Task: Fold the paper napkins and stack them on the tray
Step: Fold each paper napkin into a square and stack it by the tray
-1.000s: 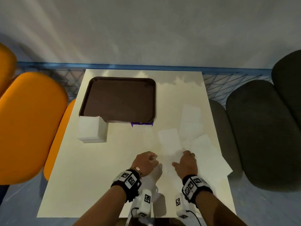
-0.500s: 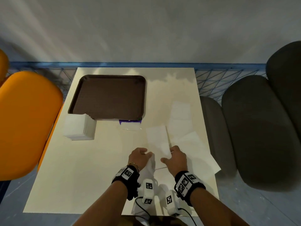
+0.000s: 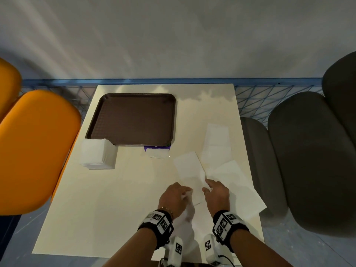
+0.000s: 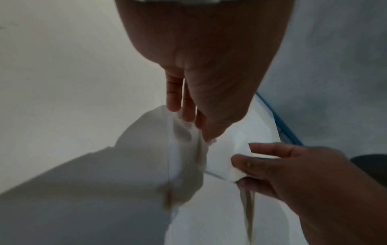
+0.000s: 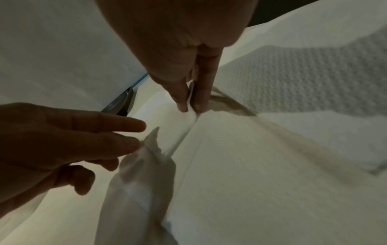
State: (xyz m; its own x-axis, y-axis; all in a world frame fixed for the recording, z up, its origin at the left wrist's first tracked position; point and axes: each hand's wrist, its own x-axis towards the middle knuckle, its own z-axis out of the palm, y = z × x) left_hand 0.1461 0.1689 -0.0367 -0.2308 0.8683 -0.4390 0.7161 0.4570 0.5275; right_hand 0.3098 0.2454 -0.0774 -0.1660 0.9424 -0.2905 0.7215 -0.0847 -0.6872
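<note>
1. Head view: the tray (image 3: 133,120) sits at about 11 o'clock on the tabletop (image 3: 107,199) and holds nothing yet — no folded napkin has reached it. A stack (image 3: 98,154) of napkins stands at the tray's near-left corner, overlapping its rim, likely kept there as the supply. Loose napkins (image 3: 216,141) lie spread from 1 to 4 o'clock. The napkin (image 3: 189,166) in work lies at about 5 o'clock, between the left hand (image 3: 174,197) and right hand (image 3: 216,195), each at one of its near corners. A purple-edged wrapper (image 3: 157,150) lies against the tray's near edge.

2. Left wrist view: the left hand (image 4: 201,82) pinches a bunched corner of the napkin (image 4: 184,149) between fingertips and thumb, raising it off the tabletop — I judge this starts the fold. The right hand (image 4: 303,174) grips the opposite edge at 4 o'clock.

3. Right wrist view: the right hand (image 5: 184,58) pinches a thin edge of the napkin (image 5: 230,165) between two fingertips, holding it taut so the crease runs straight. The left hand (image 5: 69,139) at 9 o'clock nips its own crumpled corner.
</note>
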